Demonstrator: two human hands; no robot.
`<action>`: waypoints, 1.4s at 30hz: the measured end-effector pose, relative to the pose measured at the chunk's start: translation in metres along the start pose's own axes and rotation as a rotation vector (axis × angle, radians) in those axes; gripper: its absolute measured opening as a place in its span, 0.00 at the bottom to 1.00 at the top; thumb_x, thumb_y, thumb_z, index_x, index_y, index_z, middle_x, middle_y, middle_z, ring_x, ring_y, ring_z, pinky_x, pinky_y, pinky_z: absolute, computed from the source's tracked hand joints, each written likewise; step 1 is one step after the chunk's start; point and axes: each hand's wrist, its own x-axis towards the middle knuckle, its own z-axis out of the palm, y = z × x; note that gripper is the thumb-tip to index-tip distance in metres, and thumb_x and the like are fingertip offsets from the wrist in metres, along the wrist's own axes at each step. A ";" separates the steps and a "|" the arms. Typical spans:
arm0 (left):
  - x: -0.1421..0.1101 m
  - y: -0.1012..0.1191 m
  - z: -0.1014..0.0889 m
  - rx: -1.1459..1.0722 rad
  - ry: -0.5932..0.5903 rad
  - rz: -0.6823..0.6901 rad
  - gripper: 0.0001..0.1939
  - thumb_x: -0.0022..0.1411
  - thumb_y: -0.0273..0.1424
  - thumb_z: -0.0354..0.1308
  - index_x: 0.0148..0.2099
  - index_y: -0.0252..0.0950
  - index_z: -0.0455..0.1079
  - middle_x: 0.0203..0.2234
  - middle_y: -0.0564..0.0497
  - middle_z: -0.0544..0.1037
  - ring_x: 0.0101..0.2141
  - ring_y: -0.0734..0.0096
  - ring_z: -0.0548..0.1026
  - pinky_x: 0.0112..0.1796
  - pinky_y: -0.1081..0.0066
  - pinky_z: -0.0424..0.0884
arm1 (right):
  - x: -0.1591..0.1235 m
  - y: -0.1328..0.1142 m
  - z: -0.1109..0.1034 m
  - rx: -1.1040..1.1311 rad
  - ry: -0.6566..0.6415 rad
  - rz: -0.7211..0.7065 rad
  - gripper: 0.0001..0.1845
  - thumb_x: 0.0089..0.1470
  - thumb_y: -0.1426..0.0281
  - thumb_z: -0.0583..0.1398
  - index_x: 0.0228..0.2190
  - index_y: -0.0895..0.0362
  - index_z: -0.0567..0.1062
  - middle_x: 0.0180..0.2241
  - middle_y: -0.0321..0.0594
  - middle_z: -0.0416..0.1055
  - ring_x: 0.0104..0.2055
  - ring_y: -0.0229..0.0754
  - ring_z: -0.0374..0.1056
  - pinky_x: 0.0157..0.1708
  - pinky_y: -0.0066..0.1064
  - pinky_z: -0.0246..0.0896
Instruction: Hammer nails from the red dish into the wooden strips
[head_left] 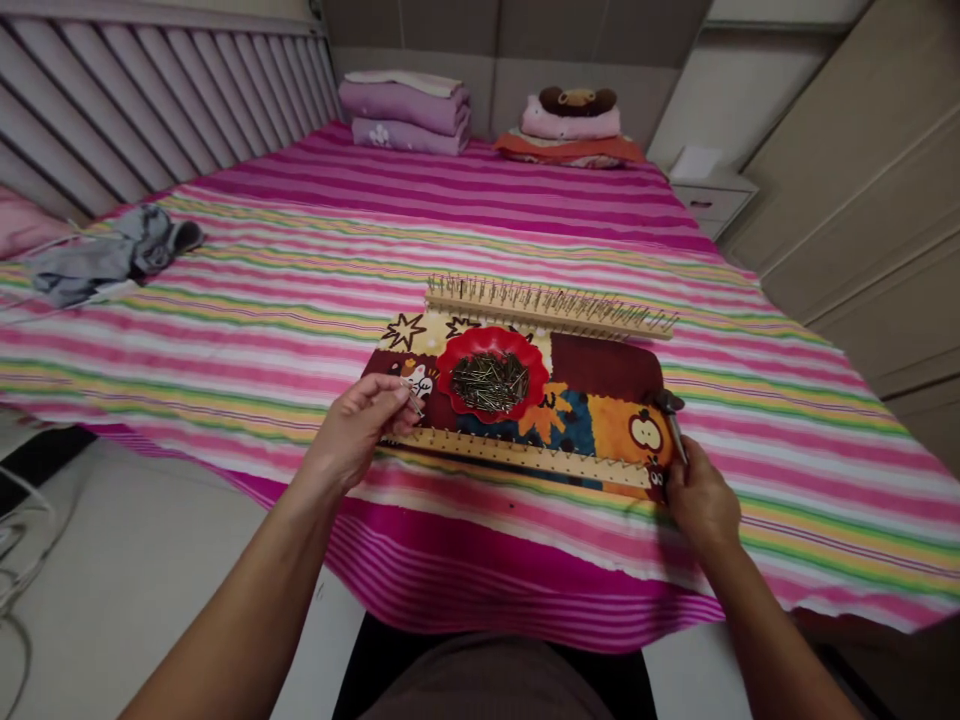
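Note:
My left hand is closed in a pinch on a few thin nails, just left of a red scalloped bowl. Loose metal nails fill the bowl. In my right hand is a hammer, its dark head pointing away from me near the right side of a patterned cushion. Across the near part of the cushion lies a wooden strip with rows of small nails or holes; which, I cannot tell everywhere. Behind the bowl, a second wooden strip bristles with many upright nails.
A striped bedsheet covers the bed beneath everything. Grey clothing lies at the left. Folded purple bedding and a pink folded pile sit at the far end. White slatted railing runs along the left; cabinets stand at right.

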 end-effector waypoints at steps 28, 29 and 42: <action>-0.060 -0.056 -0.035 -0.137 0.292 -0.210 0.18 0.33 0.33 0.74 0.30 0.35 0.76 0.26 0.51 0.79 0.24 0.75 0.75 0.28 0.75 0.74 | -0.002 -0.003 -0.002 -0.010 0.014 -0.004 0.24 0.61 0.64 0.47 0.57 0.55 0.65 0.34 0.46 0.72 0.28 0.42 0.62 0.22 0.29 0.42; -0.060 -0.059 -0.033 -0.120 0.290 -0.200 0.18 0.33 0.34 0.74 0.30 0.35 0.76 0.28 0.51 0.80 0.25 0.75 0.75 0.28 0.75 0.74 | -0.002 -0.003 -0.001 -0.012 0.018 -0.007 0.24 0.61 0.64 0.47 0.57 0.56 0.65 0.34 0.46 0.72 0.27 0.42 0.62 0.22 0.29 0.42; -0.043 -0.079 0.014 -0.070 0.378 -0.086 0.18 0.36 0.37 0.70 0.29 0.35 0.71 0.22 0.55 0.76 0.26 0.74 0.74 0.35 0.70 0.72 | -0.003 -0.003 0.001 -0.028 0.053 -0.003 0.25 0.62 0.64 0.46 0.57 0.55 0.65 0.32 0.44 0.71 0.27 0.40 0.61 0.23 0.29 0.42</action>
